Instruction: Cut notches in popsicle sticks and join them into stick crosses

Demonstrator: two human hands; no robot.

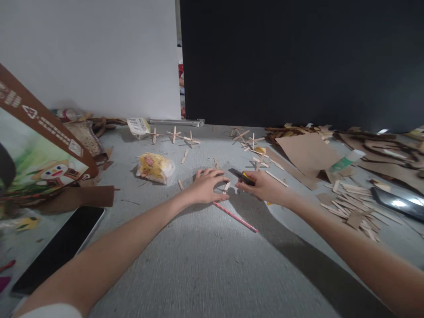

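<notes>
My left hand (208, 185) lies on the grey table (205, 260), its fingers pressed down on a small wooden stick (226, 187). My right hand (263, 187) is closed around a dark utility knife (241, 176) with a yellow part, its tip pointing left towards the stick. The two hands nearly touch at the stick. A pink pencil (236, 217) lies on the table just below them.
Crossed wooden stick pieces (181, 136) lie at the back. A yellow packet (155, 168) sits left of my hands. A tablet (58, 247) and a printed box (39, 150) are at left. Cardboard sheets (303, 152), a glue tube (346, 160), loose sticks (351, 205) and a phone (397, 203) are at right.
</notes>
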